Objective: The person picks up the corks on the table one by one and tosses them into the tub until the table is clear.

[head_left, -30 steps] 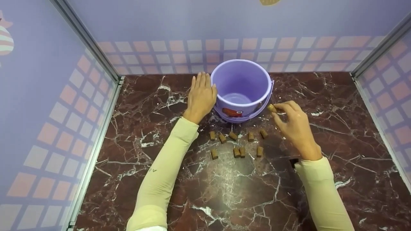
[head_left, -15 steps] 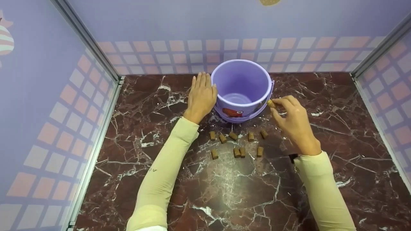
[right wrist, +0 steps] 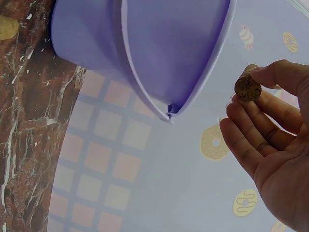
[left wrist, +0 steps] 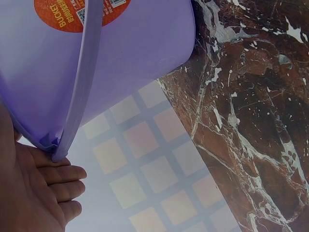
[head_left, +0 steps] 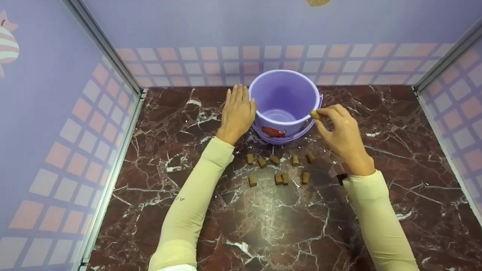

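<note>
So from my end the right hand (head_left: 342, 133) is pinching a cork (right wrist: 248, 87) between thumb and index finger, other fingers loose and apart from it. In the head view the cork overlaps the right edge of the purple bucket (head_left: 282, 90); from the right wrist it looks just outside, near the rim but not touching. Can't swear how high it sits.

Left hand (head_left: 237, 114) is flat-ish against the bucket's left side, fingers fairly straight and close together, right by where the handle (left wrist: 84, 77) hinges. It's not gripping anything that I can see.

What bugs me: that pinch is on something tiny and round, so I reckon a knock on the rim could pop it loose, and it might roll off across the surface (head_left: 286, 233). If the right hand came in low, it could snag the handle, which hangs down at the front. And a push from the left would probably slide a light bucket. The nine loose corks (head_left: 295, 160) out front could get bumped by a sleeve too.
</note>
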A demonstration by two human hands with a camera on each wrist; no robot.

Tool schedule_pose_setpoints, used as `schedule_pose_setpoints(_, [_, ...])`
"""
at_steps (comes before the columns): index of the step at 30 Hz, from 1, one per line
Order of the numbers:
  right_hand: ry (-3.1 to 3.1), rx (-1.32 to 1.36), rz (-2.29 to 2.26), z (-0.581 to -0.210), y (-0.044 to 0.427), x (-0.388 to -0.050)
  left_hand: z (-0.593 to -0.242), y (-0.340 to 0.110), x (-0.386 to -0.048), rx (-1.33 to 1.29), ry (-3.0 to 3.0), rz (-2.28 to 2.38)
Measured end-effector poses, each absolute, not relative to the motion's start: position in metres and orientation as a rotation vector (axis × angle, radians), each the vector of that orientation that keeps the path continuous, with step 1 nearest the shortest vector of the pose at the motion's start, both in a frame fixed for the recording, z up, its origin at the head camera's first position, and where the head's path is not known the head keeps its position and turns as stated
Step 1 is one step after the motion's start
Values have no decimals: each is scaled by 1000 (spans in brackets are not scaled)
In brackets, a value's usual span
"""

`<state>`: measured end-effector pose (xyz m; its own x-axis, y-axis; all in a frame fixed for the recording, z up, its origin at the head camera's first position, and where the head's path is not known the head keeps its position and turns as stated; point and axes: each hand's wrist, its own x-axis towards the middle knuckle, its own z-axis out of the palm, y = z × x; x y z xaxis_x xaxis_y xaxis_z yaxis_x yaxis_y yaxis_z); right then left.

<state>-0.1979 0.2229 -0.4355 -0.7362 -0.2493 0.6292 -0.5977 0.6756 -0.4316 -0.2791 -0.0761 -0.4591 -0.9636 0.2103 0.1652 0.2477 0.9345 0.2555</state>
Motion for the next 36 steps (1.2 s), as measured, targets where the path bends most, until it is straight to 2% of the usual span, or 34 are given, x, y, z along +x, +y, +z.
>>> schedule_pose_setpoints(36, [-2354, 686, 896, -424, 206, -215, -458, -75, -278, -346, -2956, -407])
